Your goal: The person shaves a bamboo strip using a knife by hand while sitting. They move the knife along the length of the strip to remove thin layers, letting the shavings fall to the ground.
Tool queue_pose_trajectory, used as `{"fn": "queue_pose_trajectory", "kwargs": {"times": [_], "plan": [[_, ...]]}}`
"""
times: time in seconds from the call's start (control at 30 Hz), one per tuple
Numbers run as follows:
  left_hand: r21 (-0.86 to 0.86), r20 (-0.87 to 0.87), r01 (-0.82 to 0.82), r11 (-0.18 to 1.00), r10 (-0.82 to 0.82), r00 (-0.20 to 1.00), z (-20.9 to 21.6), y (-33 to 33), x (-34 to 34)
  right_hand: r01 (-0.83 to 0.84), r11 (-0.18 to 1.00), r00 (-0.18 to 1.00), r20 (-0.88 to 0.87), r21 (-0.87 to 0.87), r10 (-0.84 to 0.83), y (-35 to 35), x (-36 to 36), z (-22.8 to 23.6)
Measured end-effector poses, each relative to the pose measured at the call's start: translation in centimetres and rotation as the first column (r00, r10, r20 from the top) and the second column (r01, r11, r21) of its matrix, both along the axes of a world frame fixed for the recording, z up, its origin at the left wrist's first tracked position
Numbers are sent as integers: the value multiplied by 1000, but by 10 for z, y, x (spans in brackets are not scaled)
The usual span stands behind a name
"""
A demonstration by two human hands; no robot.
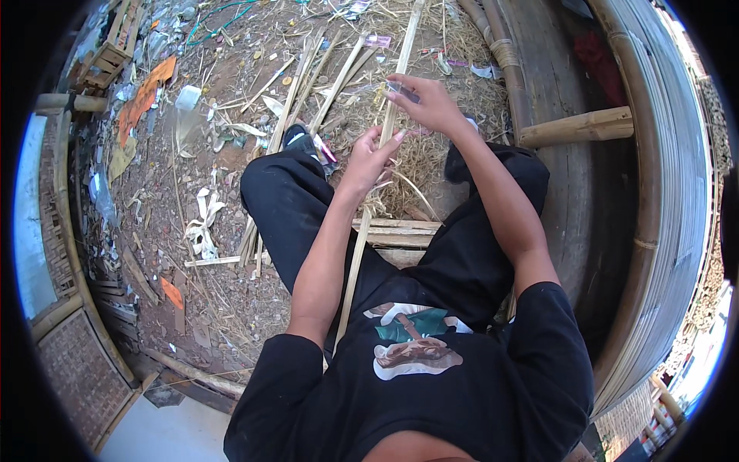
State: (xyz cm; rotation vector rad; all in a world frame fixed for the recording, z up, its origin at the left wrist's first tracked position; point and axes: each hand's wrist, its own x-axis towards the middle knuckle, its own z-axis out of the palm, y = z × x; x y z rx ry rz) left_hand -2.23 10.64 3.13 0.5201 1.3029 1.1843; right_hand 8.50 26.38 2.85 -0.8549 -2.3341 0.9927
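littered ground [254,312] below, pale strip [406,50] through closed left hand [374,160] — right hand [433,105] holding dark tool [407,94] against it.

An open-air yard doing duty as a bamboo-splitting spot. Underfoot is bare earth [223,300] scattered with litter, including an orange plastic sheet [146,96] at 10 o'clock. Split strips [296,92] lie at 11 o'clock, a long strip [409,42] is held at 12, and straw-like shreds [460,58] cover the ground at 1. Rustic construction edges the yard: a bamboo crosspiece [577,127] at 2 o'clock, a woven panel [77,369] at 8.
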Motion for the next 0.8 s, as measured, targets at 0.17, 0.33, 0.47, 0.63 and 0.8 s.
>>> {"fn": "queue_pose_trajectory", "kwargs": {"times": [0.17, 0.33, 0.47, 0.63, 0.8], "plan": [[47, 80, 8, 999, -12, 997, 5, 0, -3, 102, 995, 995, 12, 17, -103, -5, -9, -5], [-39, 219, -27, 999, 35, 975, 2, 2, -3, 154, 986, 981, -125, 62, -145, -8, -13, -17], [-55, 166, -5, 998, 14, 986, -1, 2, -3, 201, 974, 960, -220, 104, -175, -12, -15, -13], [-83, 99, -69, 994, 77, 992, -29, 8, -5, 131, 970, 966, -248, 204, -78, -34, -8, -8], [38, -20, -101, 994, 102, 995, -34, 9, -15, 64, 993, 962, -270, 102, -34, -65, 5, 17]]}}
